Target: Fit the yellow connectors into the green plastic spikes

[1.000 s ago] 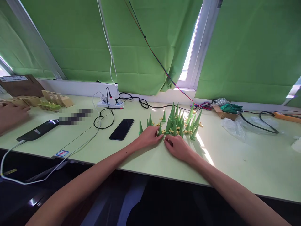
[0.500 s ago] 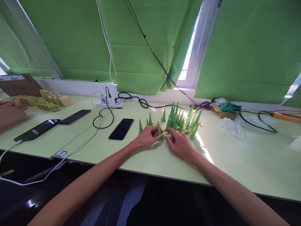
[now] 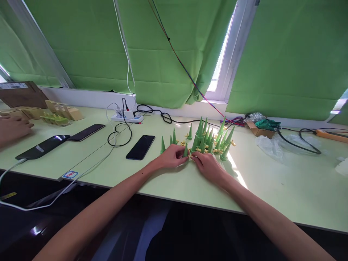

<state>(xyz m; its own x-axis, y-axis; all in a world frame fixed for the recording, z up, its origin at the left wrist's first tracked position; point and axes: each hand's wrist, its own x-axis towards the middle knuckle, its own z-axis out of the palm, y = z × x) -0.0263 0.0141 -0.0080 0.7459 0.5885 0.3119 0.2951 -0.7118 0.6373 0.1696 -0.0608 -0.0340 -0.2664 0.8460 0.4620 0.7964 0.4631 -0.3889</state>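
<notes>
My left hand (image 3: 172, 156) is closed around the lower part of a small green cone (image 3: 185, 150), which stands point up between thumb and fingers. Beside the cone's base, my right hand (image 3: 208, 166) pinches a small pale yellow piece (image 3: 190, 156); its exact shape is too small to make out. The fingertips of both hands nearly meet there. Just behind them stands a cluster of several green cones (image 3: 199, 132), many with little yellow parts at their bases. A few more cones (image 3: 162, 145) stand behind and left of my left hand.
A black phone (image 3: 140, 147) lies left of my hands, with two more dark devices (image 3: 86, 132) farther left. Cables run from a power strip (image 3: 127, 117). At right are a small carton (image 3: 259, 129) and clear plastic (image 3: 269, 146). Another person's hand (image 3: 15, 128) is at far left.
My right thumb and forefinger have drawn together on the yellow piece, the forefinger coming down. My left hand keeps its hold on the cone, which has shifted slightly to the right.
</notes>
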